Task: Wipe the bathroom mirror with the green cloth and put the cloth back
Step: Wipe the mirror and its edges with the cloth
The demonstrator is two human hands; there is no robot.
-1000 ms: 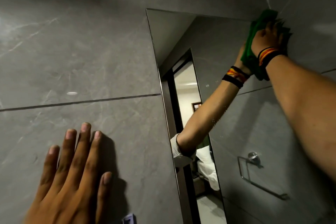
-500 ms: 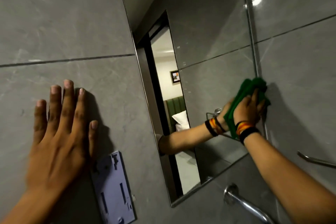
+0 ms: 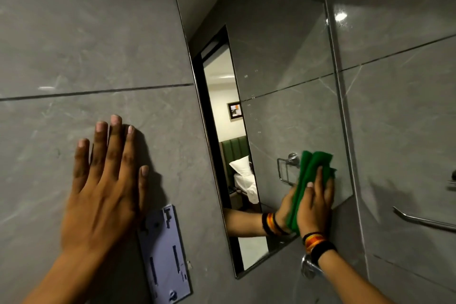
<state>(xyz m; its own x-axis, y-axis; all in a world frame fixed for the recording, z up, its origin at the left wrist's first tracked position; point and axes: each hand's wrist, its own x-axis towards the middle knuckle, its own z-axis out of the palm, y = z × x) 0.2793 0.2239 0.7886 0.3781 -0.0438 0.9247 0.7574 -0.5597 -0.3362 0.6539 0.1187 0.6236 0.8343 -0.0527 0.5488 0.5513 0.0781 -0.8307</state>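
Observation:
A frameless mirror (image 3: pixel 283 61) hangs on the grey tiled wall, tilted in view. My right hand (image 3: pixel 314 205) presses a folded green cloth (image 3: pixel 312 168) flat against the mirror's lower right part, near its bottom edge. The cloth sticks out above my fingers, and its reflection and that of my arm show in the glass. My left hand (image 3: pixel 103 187) lies flat on the wall tile left of the mirror, fingers spread, holding nothing.
A pale purple plastic wall bracket (image 3: pixel 164 254) sits just below my left hand. A chrome fitting (image 3: pixel 308 266) is under the mirror by my right wrist, and a chrome rail (image 3: pixel 424 219) runs along the right wall. The mirror reflects a doorway and a bed.
My right hand has swept the cloth from the mirror's top right corner down its right edge, then a little left along the lower part. My left hand stays flat on the wall.

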